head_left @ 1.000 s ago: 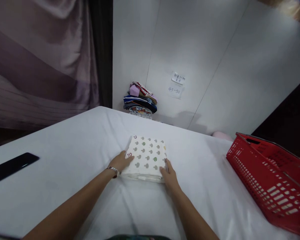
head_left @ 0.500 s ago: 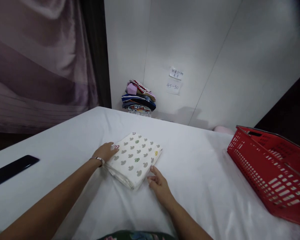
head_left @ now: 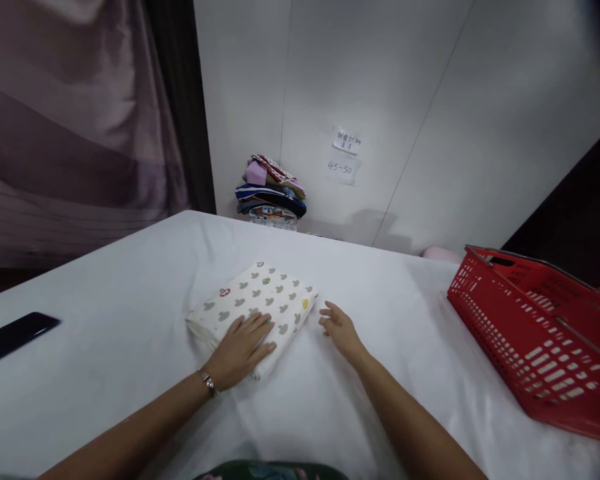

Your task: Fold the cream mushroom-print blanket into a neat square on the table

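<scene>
A folded white cloth (head_left: 265, 290) printed with grey, red, green and yellow mushroom-like shapes lies on the white-covered table (head_left: 145, 280). Flat on its near part rests my left hand (head_left: 240, 348), fingers spread, with a metal bracelet on the wrist. Just right of the cloth, my right hand (head_left: 343, 333) hovers apart from it, fingers loosely bent and nothing in them. The cloth's near corner is partly covered by my left hand.
A red plastic basket (head_left: 520, 333) stands at the right. Folded clothes (head_left: 273, 193) are stacked beyond the far edge, against the wall. A dark flat object, phone-like (head_left: 17, 337), lies at the left. Paper notes (head_left: 343, 167) hang on the wall.
My left hand has moved from the cloth's left edge onto its near top surface. My right hand has left the right edge, moving right and farther away from me.
</scene>
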Available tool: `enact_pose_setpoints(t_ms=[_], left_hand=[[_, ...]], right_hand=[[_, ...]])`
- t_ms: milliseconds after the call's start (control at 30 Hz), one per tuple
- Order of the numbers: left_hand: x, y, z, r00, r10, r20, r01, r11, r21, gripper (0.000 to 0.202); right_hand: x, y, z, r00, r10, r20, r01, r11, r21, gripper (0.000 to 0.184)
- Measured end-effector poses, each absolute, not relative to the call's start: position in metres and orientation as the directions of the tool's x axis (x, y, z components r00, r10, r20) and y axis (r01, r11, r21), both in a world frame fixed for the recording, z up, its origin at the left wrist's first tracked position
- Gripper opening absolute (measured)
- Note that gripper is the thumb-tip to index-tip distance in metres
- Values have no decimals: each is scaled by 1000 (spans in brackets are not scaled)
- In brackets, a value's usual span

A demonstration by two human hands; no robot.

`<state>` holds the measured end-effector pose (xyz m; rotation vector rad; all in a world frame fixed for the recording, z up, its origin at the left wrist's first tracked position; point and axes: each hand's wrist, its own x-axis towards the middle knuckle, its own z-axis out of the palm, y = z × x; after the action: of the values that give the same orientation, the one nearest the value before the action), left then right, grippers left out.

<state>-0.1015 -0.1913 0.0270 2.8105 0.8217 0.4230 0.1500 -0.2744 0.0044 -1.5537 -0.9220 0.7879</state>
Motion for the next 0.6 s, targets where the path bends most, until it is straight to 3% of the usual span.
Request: enact_pose_setpoints(t_ms=[200, 333, 600], left_hand=[[-103, -211, 22, 795, 525, 303, 464, -849, 253, 58], [-103, -221, 16, 765, 558, 321, 507, -830, 234, 54], [-103, -222, 17, 774, 557, 302, 504, -830, 239, 63]], right_hand=[[174, -219, 0, 493, 863, 112, 523, -190, -831, 51], [175, -196, -10, 460, 882, 104, 557, -196, -807, 52], [177, -188, -16, 445, 885, 139, 625, -195, -755, 52]])
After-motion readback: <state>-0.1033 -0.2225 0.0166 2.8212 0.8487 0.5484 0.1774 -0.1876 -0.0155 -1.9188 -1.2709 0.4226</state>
